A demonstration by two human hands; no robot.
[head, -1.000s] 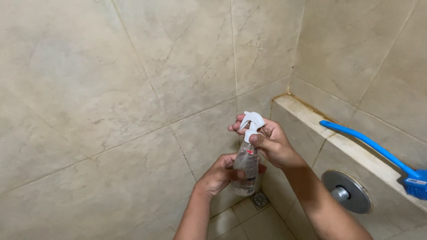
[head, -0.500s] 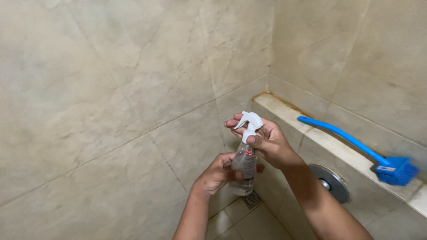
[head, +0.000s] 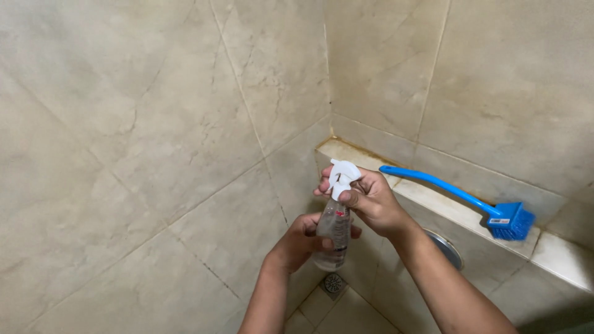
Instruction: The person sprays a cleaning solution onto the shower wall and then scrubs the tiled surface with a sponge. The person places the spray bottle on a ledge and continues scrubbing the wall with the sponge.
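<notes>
A clear plastic spray bottle (head: 334,234) with a white trigger head (head: 342,176) is upright in front of me, close to the tiled corner. My left hand (head: 303,241) wraps around the bottle's body from the left. My right hand (head: 370,201) grips the white trigger head at the top, fingers curled around it.
A blue long-handled scrub brush (head: 458,198) lies on the tiled ledge (head: 433,204) to the right. A round metal fitting (head: 447,247) sits in the ledge's front face. A floor drain (head: 333,283) is below the bottle. Beige tiled walls (head: 154,154) close in on the left and behind.
The view has swung to the left and the brush and ledge now sit farther right. Both hands keep the same hold on the spray bottle.
</notes>
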